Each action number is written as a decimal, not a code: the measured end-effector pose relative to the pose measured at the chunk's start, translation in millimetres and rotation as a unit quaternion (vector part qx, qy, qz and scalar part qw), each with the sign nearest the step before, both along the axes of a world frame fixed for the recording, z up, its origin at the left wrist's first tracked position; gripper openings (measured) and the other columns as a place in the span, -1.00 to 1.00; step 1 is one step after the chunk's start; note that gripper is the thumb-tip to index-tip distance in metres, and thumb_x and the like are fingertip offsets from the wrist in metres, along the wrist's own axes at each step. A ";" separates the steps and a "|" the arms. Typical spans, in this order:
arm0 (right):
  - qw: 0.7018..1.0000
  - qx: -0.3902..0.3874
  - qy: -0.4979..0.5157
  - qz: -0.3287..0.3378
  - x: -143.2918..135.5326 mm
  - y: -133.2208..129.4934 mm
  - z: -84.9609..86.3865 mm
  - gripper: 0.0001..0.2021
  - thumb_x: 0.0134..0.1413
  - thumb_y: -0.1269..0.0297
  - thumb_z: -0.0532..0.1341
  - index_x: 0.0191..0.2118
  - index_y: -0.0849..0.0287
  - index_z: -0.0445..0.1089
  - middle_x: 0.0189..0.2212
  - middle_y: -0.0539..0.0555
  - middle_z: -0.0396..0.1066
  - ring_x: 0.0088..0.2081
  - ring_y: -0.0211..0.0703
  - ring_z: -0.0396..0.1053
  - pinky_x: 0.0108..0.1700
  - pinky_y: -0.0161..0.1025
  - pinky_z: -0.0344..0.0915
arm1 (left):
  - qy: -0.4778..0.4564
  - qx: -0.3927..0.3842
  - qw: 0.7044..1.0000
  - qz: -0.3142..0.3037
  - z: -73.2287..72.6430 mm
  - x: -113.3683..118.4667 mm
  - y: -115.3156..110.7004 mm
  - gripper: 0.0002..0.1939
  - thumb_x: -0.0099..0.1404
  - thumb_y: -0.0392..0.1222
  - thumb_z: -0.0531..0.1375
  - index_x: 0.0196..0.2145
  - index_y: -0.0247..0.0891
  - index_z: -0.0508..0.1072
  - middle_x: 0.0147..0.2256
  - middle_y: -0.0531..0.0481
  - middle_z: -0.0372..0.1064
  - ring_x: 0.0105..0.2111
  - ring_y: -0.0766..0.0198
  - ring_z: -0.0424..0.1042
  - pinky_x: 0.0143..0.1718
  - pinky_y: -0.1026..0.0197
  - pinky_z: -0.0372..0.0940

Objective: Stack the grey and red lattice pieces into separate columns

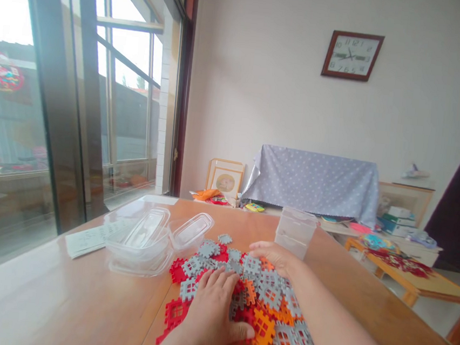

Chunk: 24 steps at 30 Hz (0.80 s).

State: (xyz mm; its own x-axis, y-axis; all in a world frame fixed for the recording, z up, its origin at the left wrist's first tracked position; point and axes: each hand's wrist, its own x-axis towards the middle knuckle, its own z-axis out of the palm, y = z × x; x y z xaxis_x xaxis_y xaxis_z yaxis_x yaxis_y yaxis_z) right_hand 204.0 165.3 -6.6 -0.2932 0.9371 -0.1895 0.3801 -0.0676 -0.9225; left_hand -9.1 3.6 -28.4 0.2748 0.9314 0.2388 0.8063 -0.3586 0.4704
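Flat interlocking plastic pieces in grey, red and orange lie in a loose pile on the brown wooden table. My left hand rests palm down on the near left part of the pile, fingers spread and thumb pointing right, beside an orange piece. At the pile's far right edge, my right hand lies over some grey pieces, its fingers stretched to the left. Neither hand grips a piece that I can see. A red piece is left of my left hand.
Clear plastic containers and lids stand at the left, near a sheet of paper. A clear box is behind my right hand. A low wooden table stands at the right.
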 end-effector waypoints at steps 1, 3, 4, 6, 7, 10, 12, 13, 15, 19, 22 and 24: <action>1.000 0.003 0.009 0.008 -5.7 -4.3 4.9 -0.58 -0.14 0.21 0.38 -0.07 0.16 0.48 -0.18 0.11 0.56 -0.12 -0.04 0.48 -0.12 -0.20 0.39 | -0.003 -0.003 1.000 0.008 0.0 0.7 0.0 0.15 -0.09 0.41 0.32 0.36 -0.15 0.16 0.33 -0.15 0.11 0.35 -0.20 -0.03 0.37 -0.18 -0.22; 0.999 0.015 0.028 0.026 -18.4 -13.7 14.6 -0.58 -0.13 0.22 0.39 -0.07 0.17 0.48 -0.21 0.09 0.56 -0.15 -0.07 0.48 -0.10 -0.20 0.37 | -0.009 -0.008 1.000 0.022 0.5 2.1 0.1 0.31 -0.15 0.37 0.35 0.42 -0.22 -0.05 0.37 -0.19 0.01 0.37 -0.19 -0.06 0.37 -0.14 -0.20; 0.998 0.024 0.037 0.034 -24.9 -18.6 19.3 -0.58 -0.12 0.22 0.39 -0.07 0.17 0.49 -0.20 0.07 0.56 -0.13 -0.09 0.47 -0.07 -0.22 0.35 | -0.011 -0.010 1.000 0.027 0.9 2.7 0.2 0.36 -0.15 0.35 0.36 0.44 -0.23 -0.14 0.39 -0.19 -0.06 0.37 -0.18 -0.08 0.37 -0.13 -0.20; 0.996 0.044 0.057 0.054 -36.5 -28.5 28.0 -0.59 -0.11 0.20 0.41 -0.07 0.17 0.49 -0.15 0.05 0.55 -0.09 -0.13 0.45 -0.02 -0.25 0.32 | -0.012 -0.010 0.999 0.040 2.0 3.2 0.4 0.40 -0.15 0.31 0.36 0.45 -0.24 -0.26 0.43 -0.19 -0.19 0.40 -0.17 -0.14 0.37 -0.11 -0.20; 0.994 0.051 0.068 0.068 -40.6 -33.2 32.1 -0.59 -0.08 0.17 0.40 -0.07 0.17 0.49 -0.13 0.06 0.55 -0.08 -0.13 0.44 -0.02 -0.26 0.32 | -0.011 -0.008 0.999 0.048 2.6 3.1 0.6 0.41 -0.15 0.30 0.36 0.45 -0.24 -0.29 0.43 -0.19 -0.24 0.41 -0.16 -0.18 0.37 -0.11 -0.20; 0.991 0.047 0.085 0.097 -42.5 -45.4 43.1 -0.57 0.04 0.01 0.34 -0.03 0.15 0.48 -0.10 0.11 0.54 -0.10 -0.10 0.46 -0.18 -0.27 0.34 | 0.000 -0.006 0.997 0.073 3.9 1.4 1.3 0.38 -0.13 0.32 0.34 0.45 -0.22 -0.27 0.45 -0.17 -0.35 0.42 -0.16 -0.28 0.36 -0.14 -0.20; 0.993 0.054 0.081 0.073 -33.6 -50.3 48.2 -0.54 0.09 -0.08 0.28 -0.01 0.12 0.47 -0.08 0.15 0.54 -0.09 -0.07 0.47 -0.27 -0.31 0.33 | 0.010 -0.010 0.996 0.089 4.3 -0.1 1.7 0.32 -0.10 0.37 0.31 0.44 -0.21 -0.18 0.45 -0.17 -0.38 0.42 -0.17 -0.29 0.36 -0.16 -0.19; 0.994 0.067 0.077 0.050 -26.3 -51.3 49.4 -0.54 0.11 -0.10 0.26 0.00 0.11 0.46 -0.07 0.16 0.54 -0.08 -0.06 0.47 -0.29 -0.32 0.32 | 0.014 -0.012 0.995 0.097 4.4 -0.7 1.9 0.29 -0.08 0.39 0.30 0.44 -0.21 -0.13 0.45 -0.17 -0.38 0.42 -0.17 -0.29 0.36 -0.17 -0.19; 0.993 0.107 0.052 -0.010 -7.6 -50.4 47.9 -0.53 0.14 -0.11 0.22 0.03 0.11 0.45 -0.05 0.17 0.54 -0.05 -0.05 0.48 -0.27 -0.31 0.33 | 0.015 -0.011 0.994 0.106 5.1 -1.3 1.6 0.22 -0.02 0.41 0.26 0.43 -0.22 -0.06 0.45 -0.18 -0.36 0.42 -0.16 -0.27 0.35 -0.18 -0.17; 0.979 0.156 -0.054 -0.123 37.2 -42.0 31.6 -0.50 0.20 -0.12 0.11 0.00 0.18 0.46 -0.06 0.18 0.55 -0.01 0.01 0.47 -0.14 -0.22 0.35 | 0.013 0.013 0.997 0.069 8.8 1.1 -2.0 0.07 0.07 0.41 0.21 0.40 -0.11 0.04 0.44 -0.10 -0.24 0.42 -0.15 -0.26 0.36 -0.21 -0.20; 0.967 0.156 -0.129 -0.157 68.7 -39.3 17.0 -0.51 0.15 -0.15 0.13 -0.08 0.16 0.51 -0.15 0.15 0.58 -0.02 0.10 0.45 -0.11 -0.15 0.34 | 0.020 0.012 1.000 0.006 12.4 4.8 -6.2 0.02 0.03 0.40 0.25 0.37 0.01 0.11 0.42 -0.04 -0.11 0.41 -0.19 -0.22 0.36 -0.26 -0.22; 0.958 0.147 -0.185 -0.160 86.0 -40.5 9.6 -0.53 0.12 -0.17 0.14 -0.12 0.10 0.53 -0.23 0.13 0.59 -0.08 0.14 0.47 -0.12 -0.12 0.33 | 0.027 0.007 0.999 -0.025 13.9 7.1 -8.1 0.01 -0.01 0.41 0.28 0.35 0.08 0.16 0.40 -0.02 -0.05 0.40 -0.23 -0.19 0.36 -0.29 -0.23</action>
